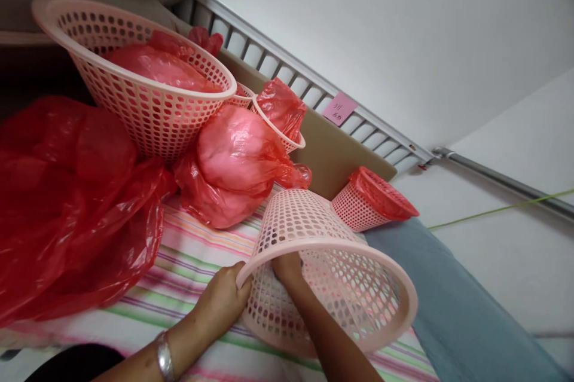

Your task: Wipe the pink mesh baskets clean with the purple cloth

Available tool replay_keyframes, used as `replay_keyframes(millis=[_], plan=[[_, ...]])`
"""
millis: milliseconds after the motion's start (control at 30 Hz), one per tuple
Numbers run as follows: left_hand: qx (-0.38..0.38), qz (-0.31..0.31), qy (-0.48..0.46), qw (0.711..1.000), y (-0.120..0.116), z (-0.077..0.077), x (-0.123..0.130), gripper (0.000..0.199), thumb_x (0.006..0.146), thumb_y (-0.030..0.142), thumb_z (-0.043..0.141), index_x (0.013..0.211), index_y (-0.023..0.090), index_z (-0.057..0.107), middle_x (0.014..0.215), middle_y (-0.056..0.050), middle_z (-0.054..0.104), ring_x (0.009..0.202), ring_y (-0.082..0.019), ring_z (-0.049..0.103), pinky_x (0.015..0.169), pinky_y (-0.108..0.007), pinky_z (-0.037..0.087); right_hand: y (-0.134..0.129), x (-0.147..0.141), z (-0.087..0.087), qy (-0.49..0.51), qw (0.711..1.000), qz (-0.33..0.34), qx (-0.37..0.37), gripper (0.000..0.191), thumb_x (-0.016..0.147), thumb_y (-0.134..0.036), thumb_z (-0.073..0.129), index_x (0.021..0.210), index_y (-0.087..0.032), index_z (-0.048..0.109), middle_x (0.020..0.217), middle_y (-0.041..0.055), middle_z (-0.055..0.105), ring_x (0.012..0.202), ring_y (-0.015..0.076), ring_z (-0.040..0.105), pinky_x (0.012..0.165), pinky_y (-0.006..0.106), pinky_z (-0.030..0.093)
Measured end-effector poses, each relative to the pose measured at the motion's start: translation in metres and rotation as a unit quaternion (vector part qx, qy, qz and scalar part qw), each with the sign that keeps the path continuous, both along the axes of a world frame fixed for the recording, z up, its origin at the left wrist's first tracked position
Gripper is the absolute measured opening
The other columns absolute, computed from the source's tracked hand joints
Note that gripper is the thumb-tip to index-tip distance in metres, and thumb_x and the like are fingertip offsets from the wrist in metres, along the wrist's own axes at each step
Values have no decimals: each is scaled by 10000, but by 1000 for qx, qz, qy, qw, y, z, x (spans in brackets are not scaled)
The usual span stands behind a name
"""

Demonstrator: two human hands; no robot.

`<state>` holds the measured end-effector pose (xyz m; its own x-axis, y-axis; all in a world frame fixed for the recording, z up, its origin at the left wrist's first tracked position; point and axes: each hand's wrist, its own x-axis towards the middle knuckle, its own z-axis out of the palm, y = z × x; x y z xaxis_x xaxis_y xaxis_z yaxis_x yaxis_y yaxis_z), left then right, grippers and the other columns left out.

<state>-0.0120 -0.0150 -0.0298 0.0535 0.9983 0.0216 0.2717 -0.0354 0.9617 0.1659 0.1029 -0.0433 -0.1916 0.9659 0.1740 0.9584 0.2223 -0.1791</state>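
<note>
A pink perforated plastic basket lies tipped on its side, its wide mouth facing me. Its left rim is gripped by my left hand, the fingers wrapped around the edge; a silver bangle circles that wrist. My right hand reaches through the mouth into the basket, near its left inner wall. The upper rim covers those fingers, so their hold cannot be made out. Just behind the basket sits a red plastic bag wrapped around something pale pink.
A large pink basket holding red plastic stands at left, above a loose red bag. A small basket lined with red plastic leans at right. Striped cloth covers the surface, beside blue-grey fabric. A pink note hangs on the railing.
</note>
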Motion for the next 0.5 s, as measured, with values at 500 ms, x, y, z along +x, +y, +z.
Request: replay_keyframes(millis=[500], plan=[[-14, 21, -24, 999, 6, -2, 2, 305, 829, 286, 405, 752, 132, 656, 707, -77, 678, 671, -204, 603, 610, -257, 397, -116, 22, -15, -68, 988, 125, 57, 175, 706, -79, 543, 807, -222, 559, 814, 30, 588, 767, 201, 510, 687, 302, 355]])
